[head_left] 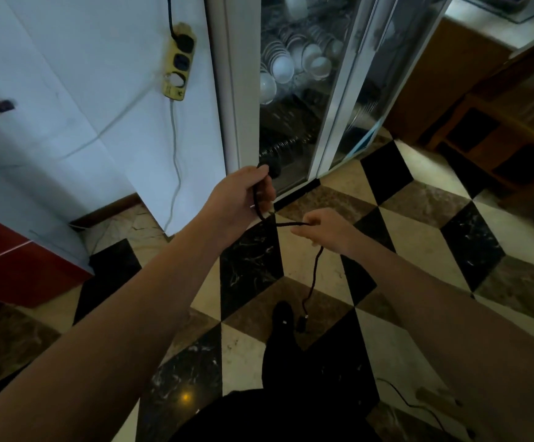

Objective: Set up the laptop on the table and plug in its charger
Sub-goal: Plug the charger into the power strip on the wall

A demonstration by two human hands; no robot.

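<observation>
Nearest the camera: two bare forearms reach forward from the bottom corners; dark trouser leg and a dark shoe [282,315] between them on the floor [418,237], which is tiled in black, cream and brown diamonds.

Left hand [240,202]: grip closed around a black braided charger cable [315,272], fingers curled over it. A dark lump sits at the top of the fist, probably the plug [272,165], though it is blurred against the dark glass behind.

Right hand [326,232]: thumb and fingertips pinching the same cable just right of and below the left hand. A short span of cable runs taut between the two hands.

From the right hand the cable hangs down and ends in a small connector [301,323], close to the shoe; whether it touches the floor I cannot tell.

A second thin black cord [402,400] lies on the floor at lower right.

Further out, left: red cabinet [20,272] with white marks, not legible. White wall [83,90] behind it.

On the wall, well above the hands: yellowed power strip [177,65], mounted upright. A black plug fills its top socket, with a black cord running up. Small dark marks near its lower end are unreadable. A pale cord drops from it to the floor.

Right of the strip: glass-door cabinet [329,122] with stacked white bowls [288,62].

Far right: wooden furniture [498,129].

No readable brand or label anywhere.
</observation>
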